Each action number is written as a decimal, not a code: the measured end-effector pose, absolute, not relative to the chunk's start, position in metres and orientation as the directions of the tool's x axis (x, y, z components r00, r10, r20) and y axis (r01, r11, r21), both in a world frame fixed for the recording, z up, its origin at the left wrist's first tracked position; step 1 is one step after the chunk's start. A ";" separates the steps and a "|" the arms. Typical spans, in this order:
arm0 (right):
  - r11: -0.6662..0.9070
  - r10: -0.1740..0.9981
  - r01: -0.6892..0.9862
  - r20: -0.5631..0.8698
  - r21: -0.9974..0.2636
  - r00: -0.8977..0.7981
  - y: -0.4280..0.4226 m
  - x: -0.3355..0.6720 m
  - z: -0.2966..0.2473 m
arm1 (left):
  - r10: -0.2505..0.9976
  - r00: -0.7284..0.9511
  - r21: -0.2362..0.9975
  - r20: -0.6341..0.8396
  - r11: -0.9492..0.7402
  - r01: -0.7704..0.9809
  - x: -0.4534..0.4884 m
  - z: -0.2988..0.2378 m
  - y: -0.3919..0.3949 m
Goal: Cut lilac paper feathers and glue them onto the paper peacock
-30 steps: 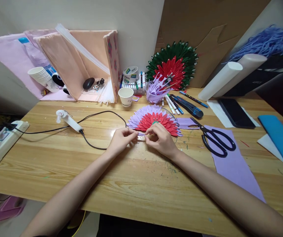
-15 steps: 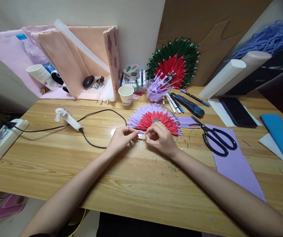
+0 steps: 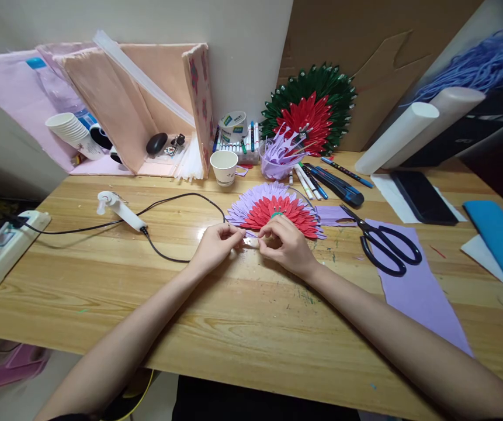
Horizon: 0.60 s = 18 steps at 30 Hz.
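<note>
Fingers of the left hand (image 3: 217, 245) are pinched tightly on one end of a small purple strip (image 3: 252, 235), and its other end is gripped by the narrowed fingers of the right hand (image 3: 290, 245), just below the centre of the frame; whether the strip is folded cannot be told. Directly above it, a fan-shaped purple and red petal piece (image 3: 273, 207) is laid on the counter (image 3: 216, 327), its lower edge partly covered by the right hand. At centre right, black-handled scissors (image 3: 366, 228) are rested partly on a purple sheet (image 3: 422, 292). At centre left, a white glue gun (image 3: 124, 211) is set down near a power strip (image 3: 10, 251). A paper cup (image 3: 224, 169) and a clear bowl (image 3: 269, 172) of purple scraps are placed above the petal piece. In the upper right, a green and red petal piece (image 3: 308, 111) is stood against brown cardboard (image 3: 343, 35).
</note>
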State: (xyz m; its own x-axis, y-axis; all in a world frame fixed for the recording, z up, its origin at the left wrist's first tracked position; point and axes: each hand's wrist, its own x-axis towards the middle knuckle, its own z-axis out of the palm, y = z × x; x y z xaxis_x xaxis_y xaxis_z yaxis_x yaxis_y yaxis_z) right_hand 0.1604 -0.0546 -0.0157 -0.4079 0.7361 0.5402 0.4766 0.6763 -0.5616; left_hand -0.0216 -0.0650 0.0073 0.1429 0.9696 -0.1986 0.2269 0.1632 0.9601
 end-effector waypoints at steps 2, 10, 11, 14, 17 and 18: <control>0.675 0.737 0.476 0.544 -0.564 -0.401 -0.055 0.161 -0.015 | 0.973 0.130 0.960 -0.191 0.157 0.233 -0.022 0.006 -0.065; 0.671 0.740 0.473 0.554 -0.571 -0.381 -0.055 0.161 -0.014 | 0.976 0.098 0.967 -0.197 0.177 0.182 -0.021 0.001 -0.065; 0.673 0.739 0.473 0.554 -0.570 -0.384 -0.055 0.161 -0.014 | 0.977 0.099 0.968 -0.191 0.171 0.185 -0.021 0.001 -0.065; 0.677 0.735 0.473 0.557 -0.564 -0.387 -0.055 0.161 -0.014 | 0.980 0.106 0.969 -0.169 0.146 0.199 -0.020 0.000 -0.066; 0.676 0.735 0.472 0.560 -0.565 -0.382 -0.055 0.161 -0.014 | 0.986 0.109 0.973 -0.127 0.102 0.209 -0.019 0.000 -0.067; 0.676 0.735 0.472 0.562 -0.566 -0.379 -0.055 0.161 -0.014 | 0.986 0.110 0.973 -0.122 0.097 0.210 -0.019 0.000 -0.068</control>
State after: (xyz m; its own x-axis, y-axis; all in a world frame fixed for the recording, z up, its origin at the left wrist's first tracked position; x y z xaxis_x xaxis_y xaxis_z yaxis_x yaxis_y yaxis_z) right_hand 0.1606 -0.0551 -0.0139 -0.3792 0.7349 0.5623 0.4718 0.6763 -0.5657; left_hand -0.0185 -0.0675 0.0000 0.1097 0.9864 -0.1222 0.2103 0.0971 0.9728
